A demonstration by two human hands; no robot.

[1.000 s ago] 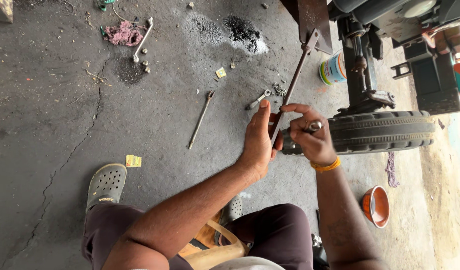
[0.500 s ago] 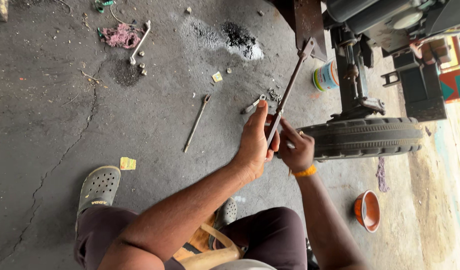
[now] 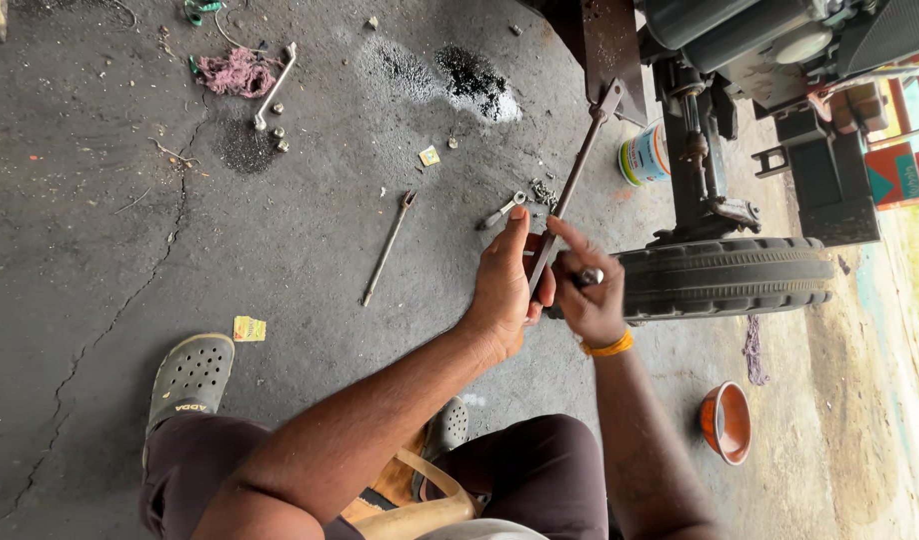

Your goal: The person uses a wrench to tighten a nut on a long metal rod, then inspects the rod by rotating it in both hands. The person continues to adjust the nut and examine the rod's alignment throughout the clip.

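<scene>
My left hand point(image 3: 505, 285) is closed around the lower end of a long thin metal rod point(image 3: 575, 175). The rod slants up and to the right towards a vehicle's frame point(image 3: 612, 45). My right hand point(image 3: 592, 300), with an orange band at its wrist, sits right beside the left. It pinches a small shiny metal piece point(image 3: 590, 276) at the rod's lower end, its forefinger stretched towards the rod. Both hands hover over the concrete floor, just left of a small black tyre point(image 3: 725, 278).
On the floor lie a long wrench point(image 3: 388, 248), a short spanner point(image 3: 502, 210), loose bolts point(image 3: 546, 190), another wrench point(image 3: 275, 85) by a pink rag point(image 3: 242, 72), and a dark powder patch point(image 3: 475, 75). A tin point(image 3: 645, 155) and an orange bowl point(image 3: 727, 422) stand near the tyre. My grey clog point(image 3: 190, 375) is at lower left.
My right hand has slid in closer to the left hand and the rod, and now pinches the small metal piece at the rod's end. The left hand keeps its grip.
</scene>
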